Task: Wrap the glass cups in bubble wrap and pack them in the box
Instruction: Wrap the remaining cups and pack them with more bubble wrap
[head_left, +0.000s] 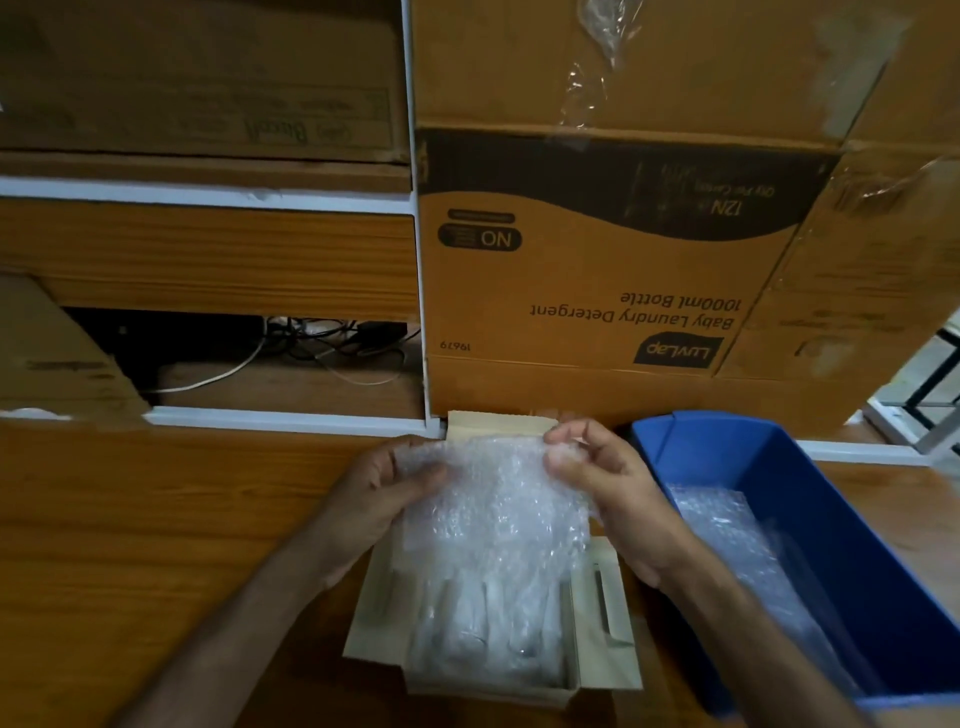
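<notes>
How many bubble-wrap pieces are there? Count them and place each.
2: one bubble-wrap piece held in both hands above the open box; another inside the blue bin. More may be hidden.

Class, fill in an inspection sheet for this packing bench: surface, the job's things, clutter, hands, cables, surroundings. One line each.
Surface: wooden table, brown grain, bare on the person's left.
Job's things: bubble wrap held over the open pale box; wrapped shapes lie inside the box, cups themselves too blurred to confirm.
Clutter: blue bin to the right of the box, with more bubble wrap in it.
Hands: left hand grips the wrap's left edge; right hand pinches its top right corner.
Cables: black and white cables tangled in the shelf opening behind the table.
Surroundings: large detergent carton standing upside down behind the box; more cartons on the shelves.
</notes>
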